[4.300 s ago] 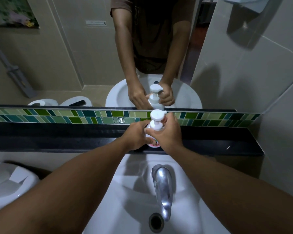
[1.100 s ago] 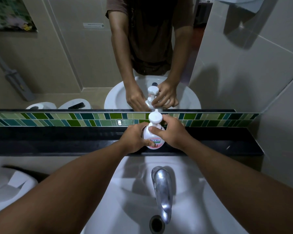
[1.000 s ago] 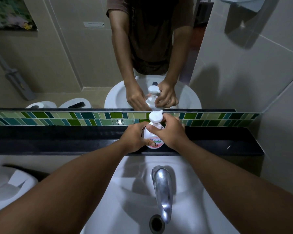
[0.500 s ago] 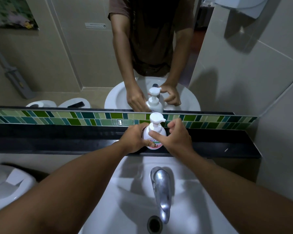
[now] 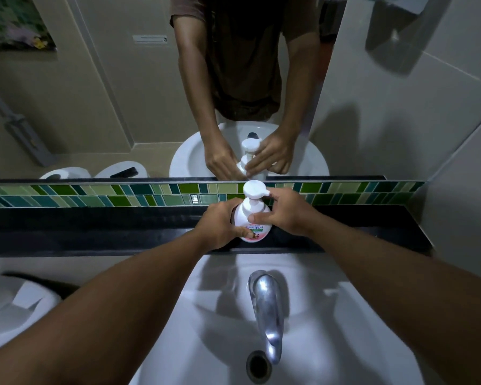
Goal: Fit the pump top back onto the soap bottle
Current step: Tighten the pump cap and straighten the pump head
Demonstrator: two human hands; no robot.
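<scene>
White porcelain fills the lower view: a wash basin (image 5: 178,329) with nothing in it but its dark drain hole (image 5: 258,366), and a chrome tap (image 5: 267,307) that arches over the bowl toward that hole. Behind the basin runs a black stone ledge (image 5: 95,229), backed by a strip of green and teal tiles (image 5: 109,194) and a mirror (image 5: 95,107) that repeats both arms and the bottle. The soap bottle (image 5: 254,226) stands upright on the ledge, just behind the tap; it is white and opaque with a pink and green label, so how much soap it holds cannot be told. The left hand (image 5: 220,225) wraps the bottle's left side, its grip closed around the body with the thumb across the label. The pump top (image 5: 254,190) sits upright on the bottle's neck, its round white head above the shoulder and its spout pointing right. The right hand (image 5: 283,211) has its grip closed on the pump top, thumb against the collar at the front and the other fingers curled behind the head.
</scene>
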